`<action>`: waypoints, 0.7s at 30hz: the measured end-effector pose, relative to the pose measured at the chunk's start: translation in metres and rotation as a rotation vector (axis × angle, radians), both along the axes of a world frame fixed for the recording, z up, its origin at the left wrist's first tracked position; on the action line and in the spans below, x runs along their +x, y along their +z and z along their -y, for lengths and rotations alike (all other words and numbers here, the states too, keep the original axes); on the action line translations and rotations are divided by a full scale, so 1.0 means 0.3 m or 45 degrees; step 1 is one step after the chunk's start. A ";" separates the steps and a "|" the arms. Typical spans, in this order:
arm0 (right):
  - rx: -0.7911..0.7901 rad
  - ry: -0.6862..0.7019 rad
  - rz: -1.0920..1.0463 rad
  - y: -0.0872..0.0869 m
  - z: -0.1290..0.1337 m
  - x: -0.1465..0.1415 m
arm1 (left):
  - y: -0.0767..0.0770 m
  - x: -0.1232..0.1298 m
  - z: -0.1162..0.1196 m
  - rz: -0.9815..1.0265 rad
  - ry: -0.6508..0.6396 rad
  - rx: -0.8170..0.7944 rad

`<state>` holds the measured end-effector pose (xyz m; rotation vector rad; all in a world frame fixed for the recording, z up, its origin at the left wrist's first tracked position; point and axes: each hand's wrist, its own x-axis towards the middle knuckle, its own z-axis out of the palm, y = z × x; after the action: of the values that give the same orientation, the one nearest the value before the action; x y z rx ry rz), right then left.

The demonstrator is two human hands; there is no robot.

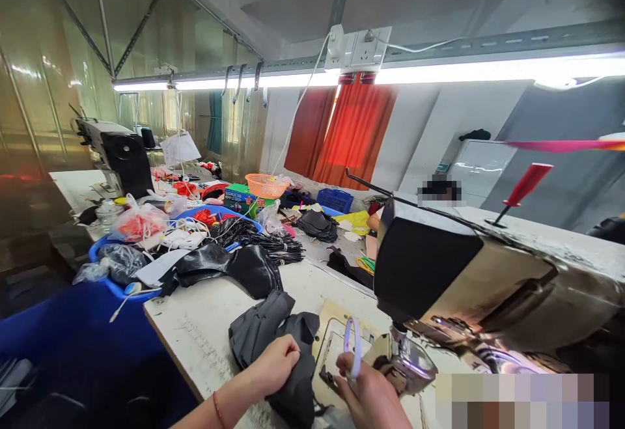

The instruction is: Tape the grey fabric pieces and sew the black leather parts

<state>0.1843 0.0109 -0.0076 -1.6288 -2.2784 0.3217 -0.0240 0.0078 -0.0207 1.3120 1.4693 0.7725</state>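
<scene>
My left hand (pixel 279 367) is closed at the edge of a dark grey fabric piece (pixel 258 328), which lies bunched on the white sewing table (pixel 205 344). A thin red bracelet circles that wrist. My right hand (pixel 367 393) is closed around small scissors (pixel 352 347) with a lavender loop handle standing up above the fingers; a dark tip shows at the left of the hand, and the rest is hidden in the grip. Both hands are beside the presser foot area of the sewing machine (pixel 424 266), over its metal bed plate (pixel 336 334).
Black shiny pieces (pixel 229 266) lie at the table's far left edge, beside a blue basin (pixel 105 273) heaped with bags and cords. Behind stand an orange basket (pixel 266 185) and a green box (pixel 241 198). Another sewing machine (pixel 120 155) is at left. A red-handled screwdriver (pixel 527 185) stands upright on my machine.
</scene>
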 end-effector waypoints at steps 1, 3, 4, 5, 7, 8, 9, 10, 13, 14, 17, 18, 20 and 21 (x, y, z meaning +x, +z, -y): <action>-0.006 -0.050 0.036 0.001 -0.033 -0.038 | -0.008 -0.003 -0.001 -0.030 -0.020 -0.008; -0.008 -0.118 0.078 -0.008 -0.087 -0.117 | -0.026 -0.007 -0.003 -0.085 -0.058 -0.005; -0.010 -0.141 0.104 -0.018 -0.108 -0.154 | -0.035 -0.008 -0.003 -0.114 -0.071 0.007; -0.012 -0.158 0.132 -0.030 -0.125 -0.188 | -0.044 -0.007 -0.003 -0.141 -0.082 0.022; -0.022 -0.184 0.193 -0.054 -0.152 -0.240 | -0.058 -0.006 -0.003 -0.185 -0.099 0.048; -0.033 -0.196 0.225 -0.062 -0.163 -0.255 | -0.064 -0.005 -0.004 -0.197 -0.109 0.056; -0.046 -0.211 0.258 -0.067 -0.173 -0.263 | -0.069 -0.006 -0.005 -0.203 -0.125 0.062; -0.062 -0.225 0.292 -0.068 -0.184 -0.264 | -0.074 -0.007 -0.007 -0.202 -0.144 0.066; -0.078 -0.278 0.384 -0.057 -0.224 -0.246 | -0.087 -0.014 -0.013 -0.190 -0.203 0.075; -0.065 -0.290 0.407 -0.052 -0.239 -0.238 | -0.092 -0.016 -0.015 -0.188 -0.218 0.077; -0.016 -0.286 0.446 -0.054 -0.279 -0.229 | -0.110 -0.019 -0.018 -0.178 -0.255 0.091; -0.009 -0.277 0.452 -0.060 -0.289 -0.230 | -0.116 -0.020 -0.019 -0.167 -0.270 0.098; 0.002 -0.280 0.458 -0.074 -0.304 -0.232 | -0.127 -0.022 -0.022 -0.141 -0.294 0.110; 0.010 -0.297 0.460 -0.079 -0.307 -0.232 | -0.133 -0.024 -0.024 -0.128 -0.301 0.113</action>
<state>0.1149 0.1032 -0.0313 -2.0635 -2.2902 -0.0427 -0.0311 0.0152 -0.0605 1.5787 1.3396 0.6301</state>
